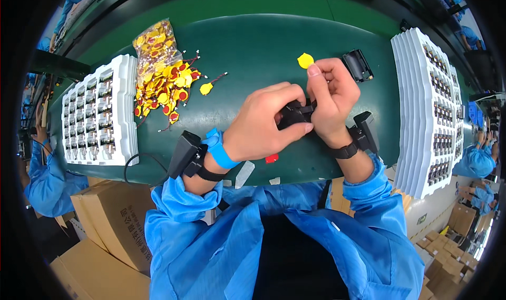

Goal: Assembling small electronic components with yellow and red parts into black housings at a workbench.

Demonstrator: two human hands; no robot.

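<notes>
Above the middle of the green bench, my left hand (266,122) is closed round a small black plastic part (296,114), mostly hidden by the fingers. My right hand (333,97) meets it from the other side. Between its thumb and forefinger it pinches a flat yellow disc (305,61), which looks like a wrapped coin cell; its wire cannot be made out. Just beyond the right hand lies a black open housing (358,65). One loose yellow coin cell with a dark wire lead (207,89) lies to the left, beside a heap of yellow and red coin cells (163,89).
A clear bag of the same cells (157,42) lies behind the heap. White trays of small metallic parts stand at left (100,113) and stacked at right (421,110). Near the front edge are a red piece (272,159) and a pale strip (244,174). Cardboard boxes (116,221) stand below left.
</notes>
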